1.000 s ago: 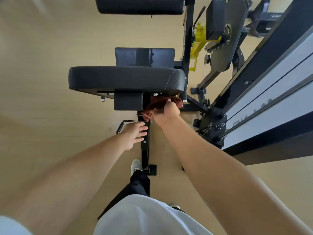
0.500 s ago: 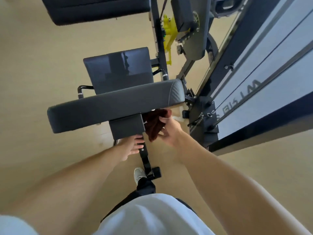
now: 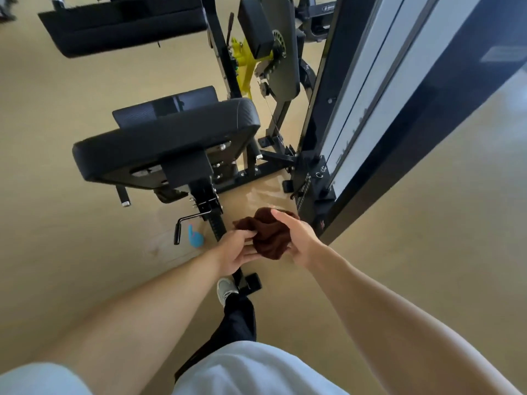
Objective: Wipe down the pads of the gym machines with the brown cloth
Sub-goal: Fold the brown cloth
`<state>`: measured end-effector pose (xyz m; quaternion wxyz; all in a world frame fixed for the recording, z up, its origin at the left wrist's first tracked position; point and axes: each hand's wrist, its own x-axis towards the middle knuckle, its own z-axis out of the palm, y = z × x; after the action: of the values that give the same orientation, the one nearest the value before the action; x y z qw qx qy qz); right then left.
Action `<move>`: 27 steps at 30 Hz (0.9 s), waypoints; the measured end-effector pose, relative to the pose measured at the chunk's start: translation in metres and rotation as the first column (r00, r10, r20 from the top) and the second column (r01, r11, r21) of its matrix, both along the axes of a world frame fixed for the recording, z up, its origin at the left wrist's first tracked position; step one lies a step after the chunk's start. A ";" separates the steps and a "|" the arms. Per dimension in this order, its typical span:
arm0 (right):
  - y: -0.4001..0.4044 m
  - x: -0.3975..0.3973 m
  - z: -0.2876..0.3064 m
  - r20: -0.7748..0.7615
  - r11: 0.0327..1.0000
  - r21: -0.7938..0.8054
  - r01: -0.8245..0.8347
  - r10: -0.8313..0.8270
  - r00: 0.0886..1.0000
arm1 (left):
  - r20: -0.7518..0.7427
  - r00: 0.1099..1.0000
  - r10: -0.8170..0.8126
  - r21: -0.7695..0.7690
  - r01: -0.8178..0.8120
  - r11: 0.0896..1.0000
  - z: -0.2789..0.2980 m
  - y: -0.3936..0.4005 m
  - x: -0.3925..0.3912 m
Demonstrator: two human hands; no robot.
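Floor (image 3: 71, 229): tan and glossy, spreading out on every side beneath the hands.
Blue object (image 3: 195, 237): small, lying on the floor to the left of the left hand's fingers, just beside a black crank handle (image 3: 182, 227).
Nearest pad (image 3: 168, 135): long, black, up and to the left of both hands, well apart from the fingers; its bolted underside faces the camera.
Smaller pad (image 3: 165, 105): black, showing just beyond the nearest pad.
Far pad (image 3: 122, 27): black, long, at the top left, far from the fingers.
Left hand (image 3: 238, 249): its fingers (image 3: 248, 234) curl onto the left edge of the brown cloth and grip it.
Brown cloth (image 3: 269, 233): bunched up and held in the air between the two hands, below the nearest pad and not touching it.
Right hand (image 3: 299, 238): cups the cloth from the right, thumb lying over the top of it, fingers wrapped round the far side and mostly hidden.
Shoe (image 3: 225, 289): pale, on the floor below the left hand, beside the machine's black foot plate (image 3: 252, 282).
Yellow bracket (image 3: 245, 67): on the machine frame, high above the fingers.
Weight stack column (image 3: 370, 109): black with pale panels, rising to the right of the right hand's fingers.
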<state>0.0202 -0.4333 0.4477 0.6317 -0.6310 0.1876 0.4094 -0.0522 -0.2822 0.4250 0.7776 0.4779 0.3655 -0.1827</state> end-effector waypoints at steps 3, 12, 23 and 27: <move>-0.009 -0.022 -0.001 0.044 0.996 -0.068 0.057 -0.054 0.998 | -0.012 1.000 0.023 0.047 -0.022 0.999 0.001 -0.013 -0.023; 0.000 -0.053 0.019 0.174 0.993 0.107 -0.046 0.027 0.984 | -0.109 0.994 -0.009 0.479 0.060 0.876 0.003 0.010 -0.058; 0.025 -0.053 0.040 0.344 0.999 0.008 -0.032 0.027 0.939 | 0.116 0.899 -0.421 0.595 0.277 0.754 0.039 0.047 -0.051; 0.026 -0.057 0.035 0.336 0.999 -0.045 -0.019 0.033 0.941 | 0.085 0.902 -0.424 0.678 0.259 0.688 0.044 0.055 -0.045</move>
<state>-0.0369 -0.4068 0.4828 0.6357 -0.7070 0.0770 0.3001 -0.0970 -0.2273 0.4687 0.5514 0.7958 0.2149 -0.1286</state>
